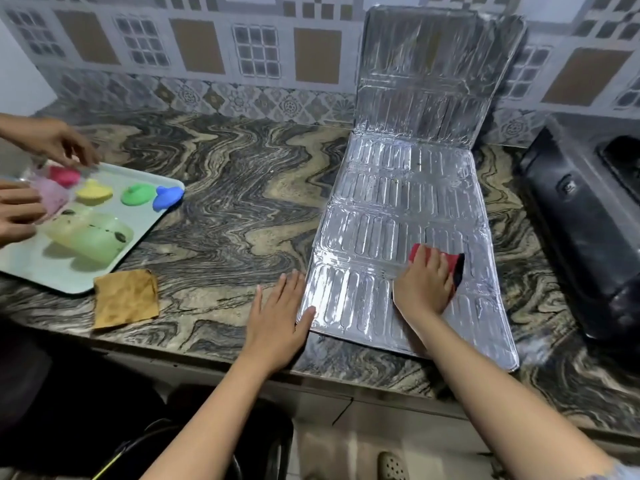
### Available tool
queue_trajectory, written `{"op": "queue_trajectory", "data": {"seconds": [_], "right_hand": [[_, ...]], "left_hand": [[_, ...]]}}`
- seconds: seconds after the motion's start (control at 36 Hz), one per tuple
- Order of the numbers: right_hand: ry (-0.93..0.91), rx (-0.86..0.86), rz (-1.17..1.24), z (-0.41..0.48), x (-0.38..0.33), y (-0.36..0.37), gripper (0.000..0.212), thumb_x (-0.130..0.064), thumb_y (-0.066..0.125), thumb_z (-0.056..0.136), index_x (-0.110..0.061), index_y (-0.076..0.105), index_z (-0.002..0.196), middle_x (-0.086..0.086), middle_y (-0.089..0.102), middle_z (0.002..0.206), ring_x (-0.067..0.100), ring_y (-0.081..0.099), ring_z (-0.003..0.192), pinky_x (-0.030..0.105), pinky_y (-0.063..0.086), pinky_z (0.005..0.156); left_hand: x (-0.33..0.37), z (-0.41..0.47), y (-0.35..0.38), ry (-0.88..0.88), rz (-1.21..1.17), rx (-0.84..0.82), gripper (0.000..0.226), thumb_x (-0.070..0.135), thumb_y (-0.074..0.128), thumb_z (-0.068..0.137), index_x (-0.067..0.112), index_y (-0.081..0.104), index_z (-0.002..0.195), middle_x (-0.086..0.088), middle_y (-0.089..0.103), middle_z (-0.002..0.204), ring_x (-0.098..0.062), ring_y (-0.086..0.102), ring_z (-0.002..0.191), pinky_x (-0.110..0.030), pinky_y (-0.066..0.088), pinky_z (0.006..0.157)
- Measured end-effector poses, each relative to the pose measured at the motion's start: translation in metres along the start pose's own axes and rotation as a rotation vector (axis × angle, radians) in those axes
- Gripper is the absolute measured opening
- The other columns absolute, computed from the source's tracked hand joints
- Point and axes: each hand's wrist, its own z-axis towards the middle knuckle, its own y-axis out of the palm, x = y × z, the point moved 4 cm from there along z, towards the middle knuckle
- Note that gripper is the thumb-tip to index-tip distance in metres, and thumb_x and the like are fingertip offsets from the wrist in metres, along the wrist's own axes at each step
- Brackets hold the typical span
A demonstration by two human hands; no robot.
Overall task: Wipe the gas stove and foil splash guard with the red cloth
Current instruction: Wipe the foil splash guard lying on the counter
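A home kitchen: a marbled stone counter runs under a patterned tile wall, with a black gas stove at the counter's right end.

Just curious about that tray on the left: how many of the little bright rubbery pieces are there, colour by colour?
Red: 1
Yellow: 1
Green: 1
Blue: 1
Total: 4
A pinkish see-through item beside them is too blurred to identify, so it is left out.
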Motion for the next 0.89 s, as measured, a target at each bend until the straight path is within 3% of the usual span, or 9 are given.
{"op": "queue_trajectory", "data": {"seconds": [0.28, 0.39, 0.47, 0.56, 0.61, 0.69, 0.89], "right_hand": [[-0.292, -0.098, 0.04, -0.018, -0.071, 0.027, 0.052, -0.018, 0.038, 0.092, -0.018, 0.024, 0.143, 0.004, 0.019, 0.155, 0.021, 0.012, 0.143, 0.041, 0.011, 0.116], [-0.545, -0.184, 0.048, -0.027, -0.093, 0.034, 0.049, -0.02, 0.034, 0.094, -0.02, 0.028, 0.142, 0.003, 0.025, 0.153, 0.02, 0.016, 0.142, 0.04, 0.013, 0.117], [-0.803, -0.321, 0.009, -0.034, -0.09, 0.036, 0.058, -0.04, 0.016, 0.09, -0.019, 0.029, 0.143, 0.004, 0.03, 0.151, 0.023, 0.023, 0.141, 0.041, 0.018, 0.116], [-0.976, -0.426, -0.024, -0.034, -0.065, 0.027, 0.057, -0.042, 0.02, 0.091, -0.021, 0.032, 0.143, 0.002, 0.032, 0.151, 0.021, 0.026, 0.14, 0.037, 0.019, 0.116], [-0.957, -0.434, -0.027, -0.027, -0.037, 0.016, 0.055, -0.044, 0.021, 0.092, -0.025, 0.031, 0.143, -0.002, 0.031, 0.151, 0.016, 0.025, 0.14, 0.033, 0.017, 0.116], [-0.786, -0.372, 0.001, -0.014, 0.012, -0.004, 0.058, -0.052, 0.017, 0.091, -0.028, 0.032, 0.142, -0.006, 0.031, 0.15, 0.014, 0.026, 0.139, 0.034, 0.019, 0.116], [-0.332, -0.138, -0.029, -0.009, 0.099, -0.038, 0.05, -0.034, 0.027, 0.096, -0.016, 0.033, 0.142, 0.004, 0.032, 0.151, 0.022, 0.026, 0.14, 0.04, 0.02, 0.116]], "left_hand": [[-0.001, 0.002, 0.006, -0.016, 0.045, 0.032, 0.065, 0.055, -0.002, 0.088, 0.028, -0.011, 0.147, 0.016, -0.022, 0.147, -0.001, -0.023, 0.135, -0.038, -0.014, 0.114], [-0.001, 0.002, 0.006, -0.026, 0.036, 0.031, 0.064, 0.053, 0.0, 0.089, 0.028, -0.009, 0.147, 0.017, -0.021, 0.147, 0.001, -0.022, 0.135, -0.038, -0.012, 0.115], [-0.001, 0.002, 0.006, -0.021, 0.038, 0.038, 0.07, 0.055, -0.009, 0.083, 0.028, -0.009, 0.148, 0.017, -0.02, 0.149, 0.002, -0.022, 0.135, -0.037, -0.013, 0.114], [-0.001, 0.002, 0.006, -0.025, 0.039, 0.027, 0.068, 0.054, -0.009, 0.084, 0.028, -0.01, 0.147, 0.015, -0.017, 0.153, 0.0, -0.02, 0.137, -0.038, -0.013, 0.115], [-0.001, 0.001, 0.006, -0.025, 0.034, 0.024, 0.066, 0.053, -0.008, 0.086, 0.028, -0.009, 0.148, 0.014, -0.016, 0.153, 0.0, -0.019, 0.138, -0.038, -0.013, 0.115], [-0.001, 0.0, 0.006, -0.017, 0.027, 0.032, 0.074, 0.054, -0.014, 0.079, 0.028, -0.006, 0.148, 0.015, -0.017, 0.151, 0.001, -0.019, 0.137, -0.036, -0.012, 0.115], [0.001, -0.001, 0.006, -0.001, 0.037, 0.016, 0.079, 0.059, -0.016, 0.075, 0.029, -0.007, 0.147, 0.013, -0.018, 0.151, -0.003, -0.022, 0.136, -0.039, -0.013, 0.115]]}}
